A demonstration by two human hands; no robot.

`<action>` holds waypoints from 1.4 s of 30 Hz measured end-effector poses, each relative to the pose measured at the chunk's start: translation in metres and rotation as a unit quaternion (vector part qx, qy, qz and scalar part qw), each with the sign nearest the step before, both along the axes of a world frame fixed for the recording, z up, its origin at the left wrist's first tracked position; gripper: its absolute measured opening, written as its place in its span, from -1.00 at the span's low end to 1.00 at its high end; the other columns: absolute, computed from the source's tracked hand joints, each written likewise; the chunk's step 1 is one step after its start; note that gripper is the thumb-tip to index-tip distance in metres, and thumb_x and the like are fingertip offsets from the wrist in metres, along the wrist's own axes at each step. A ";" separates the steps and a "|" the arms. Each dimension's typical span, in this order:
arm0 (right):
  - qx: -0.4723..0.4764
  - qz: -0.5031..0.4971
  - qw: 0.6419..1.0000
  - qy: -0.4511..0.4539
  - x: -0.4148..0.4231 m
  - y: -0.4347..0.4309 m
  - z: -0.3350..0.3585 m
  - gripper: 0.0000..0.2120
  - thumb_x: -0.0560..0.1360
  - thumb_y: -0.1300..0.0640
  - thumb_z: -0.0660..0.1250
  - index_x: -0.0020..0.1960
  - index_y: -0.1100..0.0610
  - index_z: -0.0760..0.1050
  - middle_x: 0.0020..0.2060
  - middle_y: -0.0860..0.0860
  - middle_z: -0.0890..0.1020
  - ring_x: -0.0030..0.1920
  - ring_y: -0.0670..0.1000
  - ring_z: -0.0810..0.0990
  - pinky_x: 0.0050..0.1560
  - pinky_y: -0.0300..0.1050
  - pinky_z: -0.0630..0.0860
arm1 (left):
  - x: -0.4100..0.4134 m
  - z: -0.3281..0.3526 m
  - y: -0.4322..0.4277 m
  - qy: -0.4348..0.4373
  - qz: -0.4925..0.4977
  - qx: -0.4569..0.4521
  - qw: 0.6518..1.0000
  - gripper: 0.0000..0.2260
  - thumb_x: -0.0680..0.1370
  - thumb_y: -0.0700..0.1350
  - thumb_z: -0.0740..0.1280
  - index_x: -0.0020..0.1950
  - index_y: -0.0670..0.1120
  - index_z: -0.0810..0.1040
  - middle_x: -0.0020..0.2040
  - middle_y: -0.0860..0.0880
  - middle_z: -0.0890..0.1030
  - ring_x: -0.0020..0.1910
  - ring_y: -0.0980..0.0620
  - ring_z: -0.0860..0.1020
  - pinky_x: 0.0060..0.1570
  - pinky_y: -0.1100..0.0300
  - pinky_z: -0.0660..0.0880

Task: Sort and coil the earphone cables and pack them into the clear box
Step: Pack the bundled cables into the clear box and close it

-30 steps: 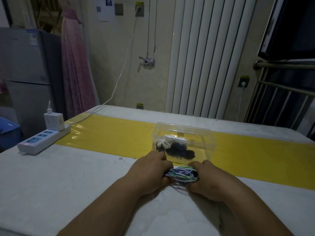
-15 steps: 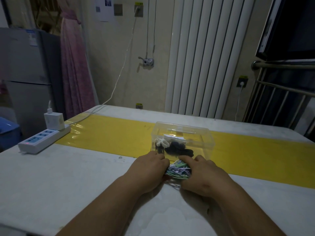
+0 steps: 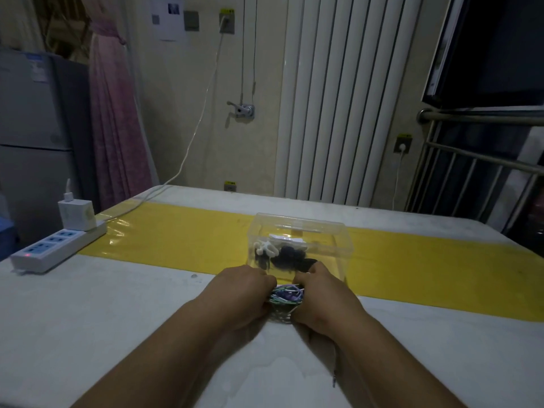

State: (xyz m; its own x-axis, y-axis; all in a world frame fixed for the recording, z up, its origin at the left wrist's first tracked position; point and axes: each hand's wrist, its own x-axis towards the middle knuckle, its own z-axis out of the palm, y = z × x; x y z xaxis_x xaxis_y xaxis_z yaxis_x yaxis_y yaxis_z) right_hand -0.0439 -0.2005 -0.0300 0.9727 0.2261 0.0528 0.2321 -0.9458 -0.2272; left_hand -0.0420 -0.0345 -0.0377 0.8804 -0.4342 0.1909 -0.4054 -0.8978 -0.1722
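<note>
Grip: left hand (image 3: 244, 293) and right hand (image 3: 322, 295) close on the cable bundle (image 3: 287, 295) from either side, fingers curled in and pinching it between them; the fingertips are hidden behind the strands.
Bundle: purple, green and white earphone cable in a tight knot, low over the white top of the table (image 3: 88, 319); whether it rests on the surface cannot be told.
Box: clear box (image 3: 338, 245) stands just beyond the hands with its top open and its near wall right behind the knuckles; contact cannot be told.
Contents: white earphones (image 3: 266, 248) lie at the box's left side and black earphones (image 3: 290, 256) beside them toward the middle.
Strip: yellow strip (image 3: 176, 234) runs across the table under the box, with its near edge passing just behind the hands.
Room left: broad white tabletop lies between the left hand and the power strip (image 3: 56, 248), which sits along the table's left edge with a charger (image 3: 77, 214) plugged in.
Room right: white top and yellow strip run on well past the box toward the right edge.
Far edge: table meets the wall below the radiator (image 3: 338, 98); a metal railing (image 3: 477, 160) stands off the far right corner.
</note>
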 end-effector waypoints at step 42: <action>0.065 -0.014 0.986 -0.153 0.007 -0.010 0.029 -0.82 0.42 0.09 0.40 0.02 0.04 0.61 -0.06 0.01 0.52 -0.02 0.05 0.53 -0.18 -0.16 0.35 | -0.004 0.038 -0.002 0.023 -0.002 -0.088 0.996 -0.65 0.44 -0.18 0.30 0.21 0.00 0.42 0.01 -0.11 0.57 -0.07 -0.15 0.50 -0.30 0.15 0.29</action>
